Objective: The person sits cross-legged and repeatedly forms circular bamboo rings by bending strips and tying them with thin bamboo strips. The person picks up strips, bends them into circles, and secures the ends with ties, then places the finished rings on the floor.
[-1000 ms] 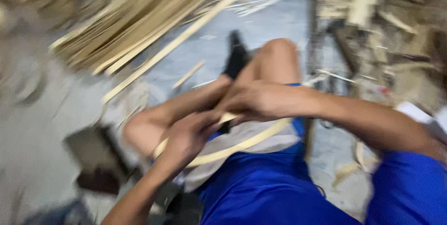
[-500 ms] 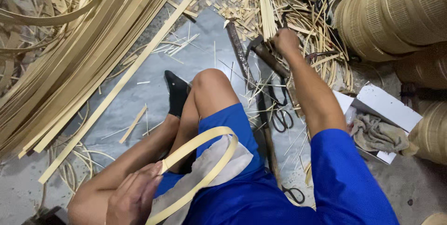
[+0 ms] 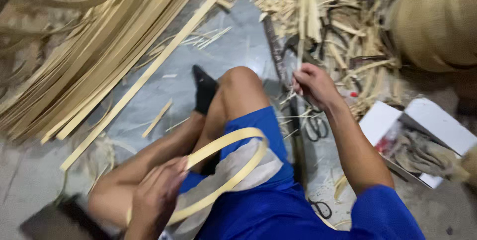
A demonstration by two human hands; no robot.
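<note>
A bare patch of grey floor (image 3: 233, 46) is hemmed by a heap of bamboo strips (image 3: 94, 36) and a litter of offcuts (image 3: 338, 31). One bent bamboo hoop (image 3: 233, 163) is held over the lap, gripped by the closed left hand (image 3: 154, 195). The right hand (image 3: 314, 85) is curled around something thin; what it is cannot be made out. Two pairs of scissors (image 3: 315, 125) are seen, one partly hidden.

I see a bent strip hoop (image 3: 226, 170) lying across the lap, with my left hand (image 3: 155, 198) at its near left end. My right hand (image 3: 314, 85) is out in front to the right, above scissors (image 3: 314, 125) on the floor. Long strips (image 3: 89, 56) are piled far left; an open box (image 3: 422, 140) sits far right.
</note>
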